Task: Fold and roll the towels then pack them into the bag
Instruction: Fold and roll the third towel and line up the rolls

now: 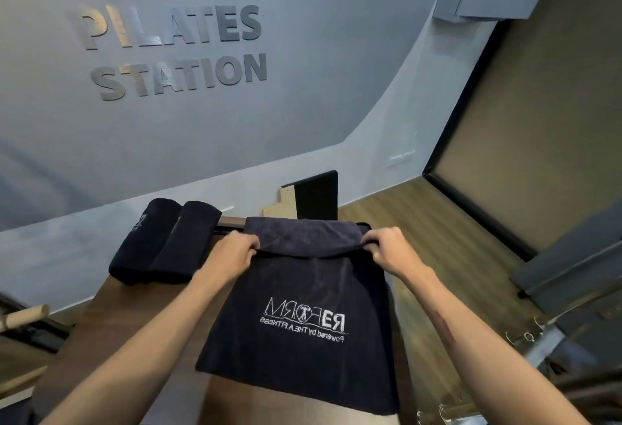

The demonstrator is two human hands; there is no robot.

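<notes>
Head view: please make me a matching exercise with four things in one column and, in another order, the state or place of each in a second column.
Things:
1. flat towel
2. rolled towels
3. left hand
4. black board

States or places:
A. leaning upright against the wall
B. lying side by side at the table's far left
C. spread on the table, white logo facing up
D. pinching the folded far edge of a towel

Pairs: 1-C, 2-B, 3-D, 4-A

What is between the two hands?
In the head view, only the dark towel lies there: its folded far edge stretches from the left hand to the right hand, which each pinch one corner.
</notes>
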